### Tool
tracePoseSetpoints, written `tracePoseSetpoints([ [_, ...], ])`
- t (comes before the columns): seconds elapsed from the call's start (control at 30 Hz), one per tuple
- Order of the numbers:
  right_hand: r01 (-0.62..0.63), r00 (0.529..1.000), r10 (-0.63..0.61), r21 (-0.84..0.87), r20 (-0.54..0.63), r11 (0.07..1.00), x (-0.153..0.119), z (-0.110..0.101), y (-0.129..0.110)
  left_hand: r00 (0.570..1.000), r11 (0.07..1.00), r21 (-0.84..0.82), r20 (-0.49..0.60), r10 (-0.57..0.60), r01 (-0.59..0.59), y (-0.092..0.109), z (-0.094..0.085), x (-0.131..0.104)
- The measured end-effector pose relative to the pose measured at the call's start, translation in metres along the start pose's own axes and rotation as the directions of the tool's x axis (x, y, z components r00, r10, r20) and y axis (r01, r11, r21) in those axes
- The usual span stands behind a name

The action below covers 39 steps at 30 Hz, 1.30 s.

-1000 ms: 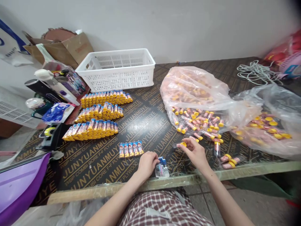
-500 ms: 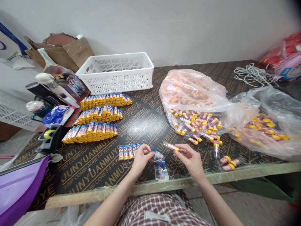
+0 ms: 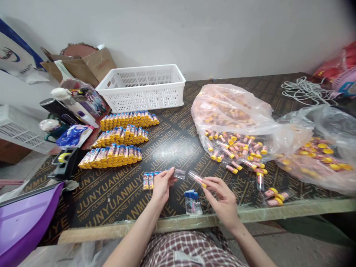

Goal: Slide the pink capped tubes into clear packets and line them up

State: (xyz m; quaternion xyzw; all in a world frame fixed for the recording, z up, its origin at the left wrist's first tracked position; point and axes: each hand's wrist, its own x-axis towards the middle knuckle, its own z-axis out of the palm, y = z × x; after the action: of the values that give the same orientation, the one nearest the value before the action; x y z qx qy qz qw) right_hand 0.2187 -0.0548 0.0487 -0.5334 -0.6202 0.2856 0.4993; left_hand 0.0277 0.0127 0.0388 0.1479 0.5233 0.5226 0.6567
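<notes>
Right fingers (image 3: 214,181) pinch tube (image 3: 195,178) by cap (image 3: 204,184).

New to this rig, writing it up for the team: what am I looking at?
No robot here: these are a person's two bare hands. The view comes from one camera worn on the head, looking forward and down, so left and right are the person's own.

On the dark printed table are three stacks of blue-wrapped, yellow-ended tubes, with a white basket behind them. To the right, yellow-capped tubes lie in and around a translucent bag. Flat clear sleeves with blue tops lie near the front edge.

The left hand pinches what looks like a small clear sleeve. The right hand holds a clear tube with a yellow cap; its contents are too small to identify.
</notes>
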Motion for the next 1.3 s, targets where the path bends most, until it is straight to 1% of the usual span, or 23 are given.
tracePoseSetpoints([
  [0.17, 0.060, 0.998, -0.059, -0.063, 0.011, 0.996, 0.001, 0.005, -0.005, 0.999, 1.000, 0.005, -0.031, 0.026, -0.026, 0.001, 0.001, -0.001],
  [0.3, 0.073, 0.994, -0.069, -0.040, 0.081, 0.997, 0.001, 0.010, -0.006, 0.999, 0.999, 0.034, -0.006, 0.039, -0.039, -0.003, 0.003, -0.005],
  [0.37, 0.057, 0.989, -0.056, -0.005, 0.140, 0.998, 0.000, 0.013, -0.004, 0.998, 0.999, 0.037, 0.043, 0.037, -0.039, -0.005, 0.005, -0.009],
  [0.43, 0.051, 0.983, -0.053, 0.020, 0.175, 0.999, -0.001, 0.016, -0.002, 0.993, 0.999, 0.041, 0.117, 0.019, -0.023, -0.006, 0.008, -0.013],
  [0.57, 0.098, 0.982, -0.094, -0.015, 0.161, 0.995, 0.000, 0.020, 0.004, 0.973, 0.998, 0.064, 0.230, -0.015, 0.000, -0.004, 0.011, -0.022],
  [0.63, 0.140, 0.979, -0.130, -0.060, 0.155, 0.988, 0.002, 0.020, 0.006, 0.958, 0.995, 0.097, 0.281, -0.053, 0.026, -0.004, 0.012, -0.026],
  [0.7, 0.185, 0.970, -0.169, -0.081, 0.176, 0.979, 0.005, 0.020, 0.006, 0.933, 0.985, 0.154, 0.338, -0.124, 0.076, -0.005, 0.013, -0.030],
  [0.8, 0.227, 0.937, -0.208, -0.038, 0.281, 0.973, 0.010, 0.018, 0.004, 0.887, 0.961, 0.236, 0.401, -0.230, 0.142, -0.009, 0.013, -0.035],
  [0.87, 0.220, 0.910, -0.210, 0.013, 0.358, 0.975, 0.012, 0.016, 0.003, 0.866, 0.953, 0.259, 0.428, -0.259, 0.157, -0.011, 0.013, -0.036],
  [0.93, 0.203, 0.896, -0.206, 0.049, 0.394, 0.978, 0.012, 0.016, 0.003, 0.856, 0.954, 0.256, 0.445, -0.262, 0.159, -0.012, 0.012, -0.037],
  [1.3, 0.145, 0.920, -0.192, 0.157, 0.342, 0.977, 0.006, 0.020, 0.007, 0.862, 0.960, 0.225, 0.438, -0.255, 0.170, -0.011, 0.014, -0.040],
])
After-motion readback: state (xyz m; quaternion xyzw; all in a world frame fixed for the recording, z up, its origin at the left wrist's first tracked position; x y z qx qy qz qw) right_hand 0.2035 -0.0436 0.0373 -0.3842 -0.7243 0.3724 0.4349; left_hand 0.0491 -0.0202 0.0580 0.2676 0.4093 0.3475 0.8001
